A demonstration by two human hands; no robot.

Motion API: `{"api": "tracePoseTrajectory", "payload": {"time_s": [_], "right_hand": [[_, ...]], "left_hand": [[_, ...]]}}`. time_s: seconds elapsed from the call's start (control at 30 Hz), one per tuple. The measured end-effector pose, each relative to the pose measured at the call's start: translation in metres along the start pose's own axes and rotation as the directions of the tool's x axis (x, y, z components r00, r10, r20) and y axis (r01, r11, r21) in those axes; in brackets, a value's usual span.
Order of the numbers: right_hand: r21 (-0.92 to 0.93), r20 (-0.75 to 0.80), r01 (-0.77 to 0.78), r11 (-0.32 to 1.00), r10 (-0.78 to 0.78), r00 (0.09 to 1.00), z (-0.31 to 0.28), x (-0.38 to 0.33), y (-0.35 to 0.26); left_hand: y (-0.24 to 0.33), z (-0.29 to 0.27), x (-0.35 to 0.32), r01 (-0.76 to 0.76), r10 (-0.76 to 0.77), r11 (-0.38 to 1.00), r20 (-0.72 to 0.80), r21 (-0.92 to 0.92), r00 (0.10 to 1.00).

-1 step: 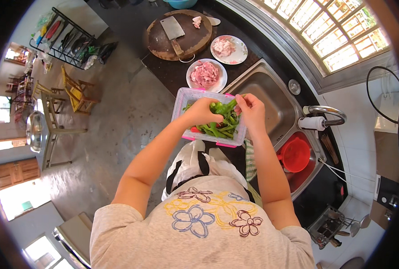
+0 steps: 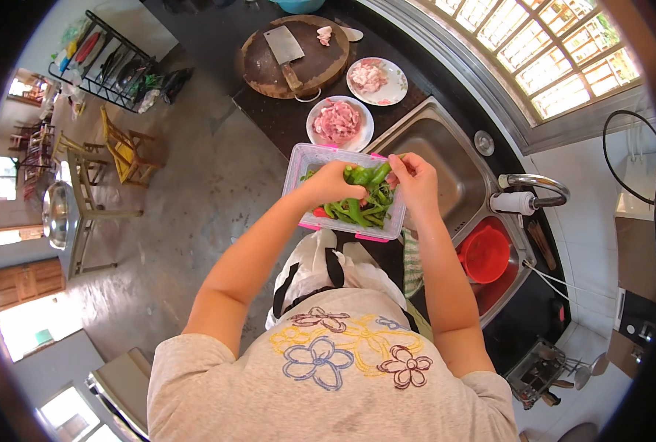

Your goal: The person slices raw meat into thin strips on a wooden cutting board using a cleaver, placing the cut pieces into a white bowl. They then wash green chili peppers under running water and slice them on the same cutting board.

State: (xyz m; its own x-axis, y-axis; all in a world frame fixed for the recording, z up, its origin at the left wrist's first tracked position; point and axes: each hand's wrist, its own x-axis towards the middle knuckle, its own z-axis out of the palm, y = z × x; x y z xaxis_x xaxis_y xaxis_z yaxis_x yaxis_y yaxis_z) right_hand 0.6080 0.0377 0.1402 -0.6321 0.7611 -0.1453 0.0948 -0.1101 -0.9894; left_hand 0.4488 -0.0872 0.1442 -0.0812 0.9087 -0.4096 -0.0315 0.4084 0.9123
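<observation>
A clear plastic box (image 2: pixel 296 171) with pink clips holds several green peppers (image 2: pixel 356 212) and a bit of red pepper (image 2: pixel 320 212). Over its middle, my left hand (image 2: pixel 329 184) curls its fingers round a bunch of green peppers. My right hand (image 2: pixel 414 179) pinches the end of a green pepper (image 2: pixel 379 174) above the box's right side, thumb and fingertips together. That pepper spans the gap between my two hands. My palms and some fingertips are hidden from view.
Beyond the box stand a plate of sliced meat (image 2: pixel 337 123) and a plate of paler meat (image 2: pixel 368 76). A cleaver (image 2: pixel 283 46) lies on a round chopping board (image 2: pixel 258 70). To the right are a steel sink (image 2: pixel 446 158), a tap (image 2: pixel 538 180) and a red basin (image 2: pixel 486 254).
My right hand has shifted very slightly, still pinching the pepper's end. Everything else looks the same.
</observation>
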Motion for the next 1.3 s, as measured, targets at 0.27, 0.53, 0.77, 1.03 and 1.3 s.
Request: {"api": "tracePoseTrajectory", "payload": {"time_s": [0.27, 0.53, 0.77, 1.03, 1.3], "right_hand": [[-0.502, -0.028, 0.35, 0.791, -0.42, 0.907, 0.007, 0.003, 0.012], [-0.19, -0.165, 0.027, 0.981, -0.059, 0.985, -0.002, 0.005, 0.027], [-0.051, -0.017, -0.221, 0.974, 0.221, 0.975, 0.022, -0.002, 0.035], [0.108, 0.084, -0.361, 0.926, 0.354, 0.932, 0.036, 0.014, 0.002], [0.148, 0.2, -0.324, 0.935, 0.292, 0.935, 0.018, 0.015, 0.016]], "left_hand": [[-0.018, 0.022, 0.011, 0.311, -0.271, 0.74, 0.159, -0.596, 0.949], [-0.041, 0.025, 0.013, 0.005, -0.054, 0.993, -0.413, -0.12, 0.909], [-0.029, 0.033, 0.006, -0.031, 0.374, 0.819, -0.491, 0.574, 0.787], [0.0, 0.021, 0.006, 0.051, 0.507, 0.645, -0.477, 0.763, 0.718], [0.004, -0.003, 0.002, 0.074, -0.124, 0.928, -0.115, -0.366, 0.986]]}}
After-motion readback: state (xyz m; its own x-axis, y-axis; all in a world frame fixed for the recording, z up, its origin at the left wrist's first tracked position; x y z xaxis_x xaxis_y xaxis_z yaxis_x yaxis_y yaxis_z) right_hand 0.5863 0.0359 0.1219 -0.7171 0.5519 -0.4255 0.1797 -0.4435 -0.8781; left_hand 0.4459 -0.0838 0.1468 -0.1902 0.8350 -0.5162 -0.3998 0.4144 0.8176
